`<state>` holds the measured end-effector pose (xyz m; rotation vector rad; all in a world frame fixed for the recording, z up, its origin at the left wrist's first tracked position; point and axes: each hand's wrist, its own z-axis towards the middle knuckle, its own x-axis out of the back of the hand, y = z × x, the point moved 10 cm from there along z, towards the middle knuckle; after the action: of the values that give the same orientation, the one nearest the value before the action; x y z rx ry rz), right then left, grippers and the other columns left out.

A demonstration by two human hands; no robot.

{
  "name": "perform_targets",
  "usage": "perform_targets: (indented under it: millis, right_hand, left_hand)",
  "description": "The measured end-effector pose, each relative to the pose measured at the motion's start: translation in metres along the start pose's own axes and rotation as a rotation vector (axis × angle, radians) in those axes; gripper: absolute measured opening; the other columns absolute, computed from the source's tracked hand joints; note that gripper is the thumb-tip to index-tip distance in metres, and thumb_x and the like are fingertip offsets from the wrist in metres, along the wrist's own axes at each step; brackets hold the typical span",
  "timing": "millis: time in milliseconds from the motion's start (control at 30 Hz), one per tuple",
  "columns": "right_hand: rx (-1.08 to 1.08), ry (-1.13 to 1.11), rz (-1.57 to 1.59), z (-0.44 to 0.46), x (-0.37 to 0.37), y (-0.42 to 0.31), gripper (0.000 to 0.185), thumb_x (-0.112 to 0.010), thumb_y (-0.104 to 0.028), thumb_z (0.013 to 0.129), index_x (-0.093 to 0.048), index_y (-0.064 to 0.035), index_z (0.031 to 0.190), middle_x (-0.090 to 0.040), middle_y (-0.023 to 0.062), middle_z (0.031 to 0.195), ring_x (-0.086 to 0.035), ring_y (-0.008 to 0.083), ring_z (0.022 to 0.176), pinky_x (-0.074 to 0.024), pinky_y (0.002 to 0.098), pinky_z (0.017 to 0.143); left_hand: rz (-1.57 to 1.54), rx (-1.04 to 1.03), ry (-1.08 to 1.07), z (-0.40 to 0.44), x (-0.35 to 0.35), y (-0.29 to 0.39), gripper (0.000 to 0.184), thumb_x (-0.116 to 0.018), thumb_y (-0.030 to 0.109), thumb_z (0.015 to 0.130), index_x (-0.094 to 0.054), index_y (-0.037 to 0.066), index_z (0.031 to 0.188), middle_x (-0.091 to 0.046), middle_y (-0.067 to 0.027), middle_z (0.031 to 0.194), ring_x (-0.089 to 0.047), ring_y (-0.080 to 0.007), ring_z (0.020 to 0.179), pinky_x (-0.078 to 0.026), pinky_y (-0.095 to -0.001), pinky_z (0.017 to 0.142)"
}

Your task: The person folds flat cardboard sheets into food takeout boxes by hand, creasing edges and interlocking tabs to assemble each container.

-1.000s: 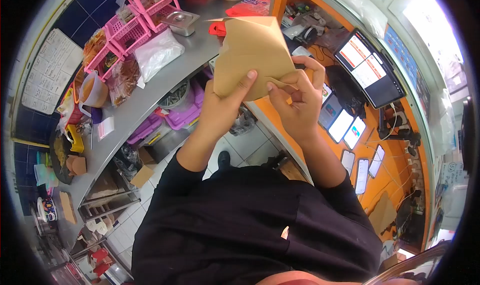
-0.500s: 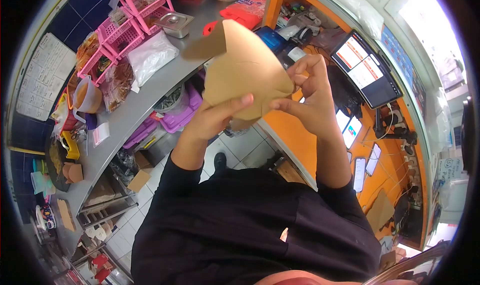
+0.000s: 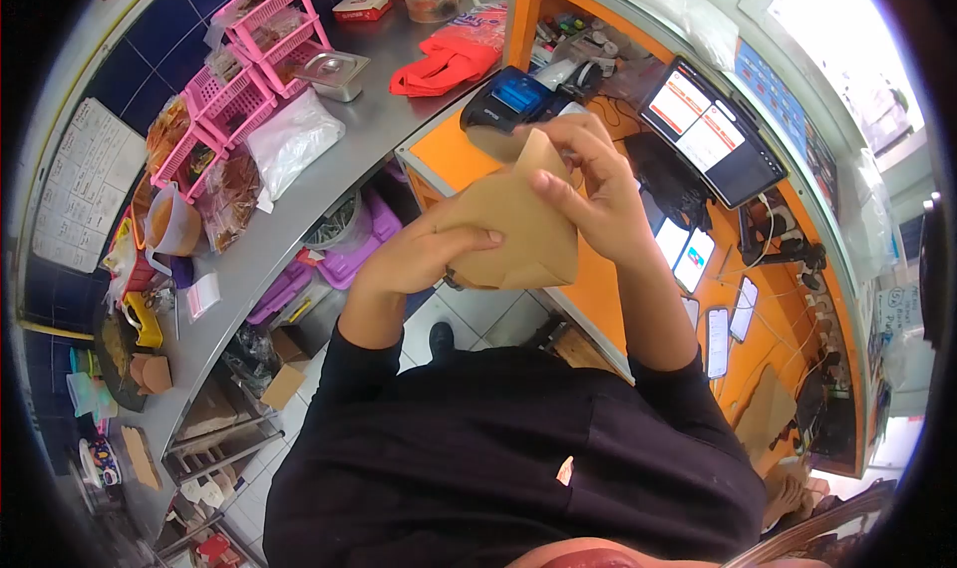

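A brown kraft paper food box (image 3: pixel 523 231), partly folded up, is held in the air in front of my chest. My left hand (image 3: pixel 414 254) grips its left side, with the thumb lying across the face and the other fingers hidden behind. At the upper right, my right hand (image 3: pixel 598 189) pinches a raised flap between thumb and bent fingers. The box's lower edge is creased into a corner, and another flap sticks out at the top near the blue-topped printer (image 3: pixel 513 94).
A steel counter (image 3: pixel 264 254) on the left carries pink baskets (image 3: pixel 231 104), a white plastic bag (image 3: pixel 294 144) and a metal container (image 3: pixel 334 74). To the right, an orange desk (image 3: pixel 738 369) holds phones (image 3: pixel 717 342), cables and a touchscreen monitor (image 3: pixel 712 132).
The box has turned and its sides stand up more, with the lower corner now formed. My right hand has moved up from the lower right edge to the upper flap.
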<state>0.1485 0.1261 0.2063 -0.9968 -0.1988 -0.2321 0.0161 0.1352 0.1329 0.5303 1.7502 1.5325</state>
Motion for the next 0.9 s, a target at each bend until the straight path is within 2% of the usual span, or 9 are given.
perform_targets:
  millis: [67,167,267,367,467,567,667,767,900]
  right_hand:
    - [-0.112,0.004,0.058,-0.004,0.002,0.018,0.031,-0.08,-0.02,0.081,-0.069,-0.0003,0.102,-0.057,-0.0004,0.088,-0.043,0.0069,0.075,-0.0385,0.0243,0.068]
    - [-0.272,0.009,0.106,-0.011,0.003,0.029,0.025,-0.08,-0.016,0.08,-0.072,-0.0009,0.098,-0.06,0.0008,0.085,-0.048,0.007,0.073,-0.0391,0.0241,0.065]
    - [-0.202,0.066,0.082,-0.015,0.008,0.022,0.02,-0.08,-0.014,0.079,-0.074,-0.0011,0.094,-0.061,0.0022,0.081,-0.05,0.0073,0.069,-0.0391,0.0238,0.062]
    - [-0.03,0.266,-0.091,-0.026,0.019,0.006,0.018,-0.079,-0.011,0.078,-0.075,-0.0028,0.093,-0.06,0.0024,0.079,-0.05,0.008,0.069,-0.039,0.0235,0.061]
    - [0.131,0.239,-0.11,-0.03,0.015,-0.015,0.016,-0.072,-0.001,0.079,-0.076,-0.004,0.095,-0.058,0.0015,0.08,-0.051,0.0081,0.07,-0.0396,0.0241,0.06]
    - [0.172,0.077,-0.139,-0.029,0.013,-0.024,0.024,-0.064,0.008,0.075,-0.075,-0.0044,0.091,-0.056,0.002,0.083,-0.052,0.0091,0.07,-0.0408,0.0244,0.059]
    - [0.351,-0.008,-0.156,-0.033,0.011,-0.032,0.025,-0.059,0.012,0.071,-0.073,-0.0032,0.086,-0.055,0.0036,0.086,-0.054,0.0114,0.071,-0.0423,0.0249,0.059]
    - [0.345,-0.056,-0.198,-0.035,0.01,-0.043,0.02,-0.06,0.01,0.07,-0.07,-0.0022,0.082,-0.055,0.0069,0.086,-0.056,0.0157,0.072,-0.0438,0.0268,0.06]
    - [0.434,-0.058,-0.374,-0.042,0.01,-0.057,0.022,-0.06,0.011,0.068,-0.07,-0.0017,0.083,-0.056,0.0102,0.09,-0.058,0.0202,0.074,-0.0478,0.0314,0.063]
  left_hand:
    - [0.047,0.011,-0.013,0.001,0.0,-0.004,0.055,-0.06,0.008,0.083,-0.048,-0.003,0.135,-0.06,-0.0118,0.124,-0.057,-0.0201,0.116,-0.044,-0.0326,0.098]
    - [0.068,-0.015,-0.03,0.004,0.008,-0.001,0.046,-0.055,0.011,0.089,-0.05,-0.004,0.132,-0.062,-0.0102,0.12,-0.057,-0.0182,0.113,-0.042,-0.0312,0.099]
    - [0.12,-0.089,0.042,0.004,0.014,0.0,0.041,-0.053,0.014,0.091,-0.053,-0.004,0.128,-0.062,-0.0104,0.119,-0.06,-0.017,0.108,-0.046,-0.0288,0.094]
    - [-0.163,-0.04,0.146,0.004,0.016,-0.012,0.038,-0.057,0.012,0.091,-0.055,-0.002,0.126,-0.064,-0.0097,0.117,-0.063,-0.0159,0.103,-0.05,-0.0277,0.088]
    - [-0.291,-0.005,0.3,-0.007,0.008,-0.007,0.038,-0.063,0.01,0.089,-0.056,-0.001,0.124,-0.065,-0.0085,0.114,-0.065,-0.0156,0.099,-0.053,-0.0287,0.085]
    - [-0.283,0.033,0.17,-0.003,-0.002,-0.011,0.041,-0.069,0.009,0.086,-0.056,-0.001,0.124,-0.066,-0.0074,0.111,-0.065,-0.0167,0.101,-0.054,-0.0312,0.086]
    - [-0.31,0.097,0.06,-0.001,-0.009,-0.021,0.042,-0.069,0.012,0.086,-0.056,-0.001,0.124,-0.066,-0.0074,0.111,-0.065,-0.0169,0.101,-0.054,-0.0311,0.085]
    - [-0.349,0.134,0.06,-0.001,-0.016,-0.021,0.045,-0.069,0.01,0.085,-0.053,-0.002,0.125,-0.065,-0.0105,0.113,-0.066,-0.0181,0.101,-0.053,-0.0334,0.09]
    - [-0.307,0.083,0.06,0.003,-0.018,-0.019,0.042,-0.066,0.012,0.09,-0.053,0.0,0.127,-0.064,-0.009,0.116,-0.065,-0.0171,0.104,-0.053,-0.0312,0.087]
